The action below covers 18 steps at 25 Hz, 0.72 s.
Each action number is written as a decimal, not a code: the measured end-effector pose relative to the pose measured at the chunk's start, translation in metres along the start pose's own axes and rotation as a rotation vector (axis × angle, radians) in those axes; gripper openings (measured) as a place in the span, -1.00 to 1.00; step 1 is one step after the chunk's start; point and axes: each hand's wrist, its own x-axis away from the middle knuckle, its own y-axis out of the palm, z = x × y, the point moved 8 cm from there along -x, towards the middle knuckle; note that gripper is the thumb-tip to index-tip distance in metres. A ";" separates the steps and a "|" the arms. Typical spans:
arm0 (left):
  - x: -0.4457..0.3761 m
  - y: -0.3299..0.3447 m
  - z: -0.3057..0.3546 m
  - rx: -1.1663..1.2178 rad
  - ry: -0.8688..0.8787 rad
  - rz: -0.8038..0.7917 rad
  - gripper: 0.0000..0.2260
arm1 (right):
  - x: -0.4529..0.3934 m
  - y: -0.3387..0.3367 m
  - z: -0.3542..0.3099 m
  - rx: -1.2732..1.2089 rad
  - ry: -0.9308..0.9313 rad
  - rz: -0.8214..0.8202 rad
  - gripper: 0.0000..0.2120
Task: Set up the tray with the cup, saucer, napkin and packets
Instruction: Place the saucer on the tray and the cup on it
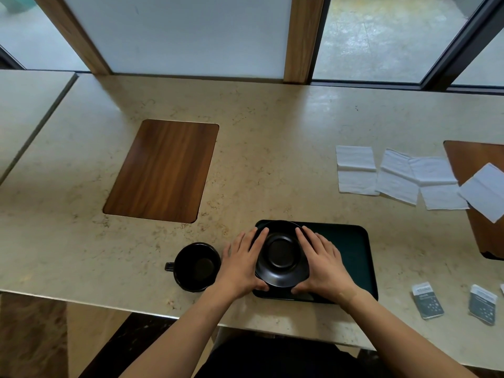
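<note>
Both hands are laid on the saucer (pixel 281 255): the left hand (pixel 241 264) is held along its left rim and the right hand (pixel 321 264) along its right rim, fingers stretched forward over the edge and thumbs tucked against the near rim, so that the black saucer is gripped between them. It is seen over the left end of the dark tray (pixel 354 246); whether it rests on the tray or is held just above cannot be told. The tray is set near the front edge of the beige table (pixel 272 148). Just left of the left hand, off the tray, a black cup (pixel 197 267) is stood upright on the table, its handle turned to the left. Four white napkins (pixel 356 169) are spread in a row at the right, well apart from the tray, the last one lying partly on a wooden panel (pixel 480 165) at the table's right edge. Two grey packets (pixel 427 300) are laid near the front edge, to the right of the tray. A second wooden panel, an inlay (pixel 163 170), is set into the table at the left.
</note>
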 end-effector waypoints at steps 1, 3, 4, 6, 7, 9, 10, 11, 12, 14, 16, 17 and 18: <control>0.000 0.000 0.000 -0.002 0.002 0.000 0.15 | 0.001 0.000 0.000 -0.001 -0.001 0.000 0.32; 0.001 0.000 0.001 -0.007 0.003 0.003 0.15 | 0.002 0.001 0.000 0.002 -0.006 0.000 0.31; 0.001 0.000 0.001 -0.011 0.004 0.002 0.15 | 0.002 0.001 -0.001 0.004 -0.009 -0.001 0.30; 0.002 0.001 0.001 -0.022 0.009 0.004 0.15 | 0.004 0.001 -0.002 0.015 -0.018 -0.001 0.28; 0.002 0.001 0.001 -0.029 0.011 0.005 0.16 | 0.006 0.002 -0.002 0.020 -0.024 -0.001 0.27; 0.004 0.003 0.001 -0.044 0.016 0.009 0.16 | 0.008 0.003 -0.004 0.014 -0.034 0.002 0.25; 0.004 0.004 0.001 -0.050 0.020 0.011 0.16 | 0.009 0.004 -0.004 0.011 -0.036 0.003 0.24; 0.004 0.004 0.001 -0.056 0.024 0.014 0.16 | 0.010 0.004 -0.004 0.014 -0.036 0.002 0.23; 0.004 0.004 0.001 -0.060 0.027 0.017 0.15 | 0.011 0.004 -0.004 0.021 -0.034 0.001 0.22; 0.004 0.004 0.000 -0.064 0.032 0.019 0.15 | 0.011 0.004 -0.004 0.026 -0.032 0.004 0.21; 0.004 0.004 0.000 -0.063 0.033 0.017 0.15 | 0.011 0.003 -0.006 0.023 -0.032 0.006 0.21; 0.004 0.004 0.001 -0.064 0.031 0.013 0.15 | 0.011 0.002 -0.007 0.020 -0.033 0.004 0.21; 0.005 0.002 0.002 -0.064 0.028 0.007 0.16 | 0.012 0.002 -0.007 0.015 -0.034 0.000 0.22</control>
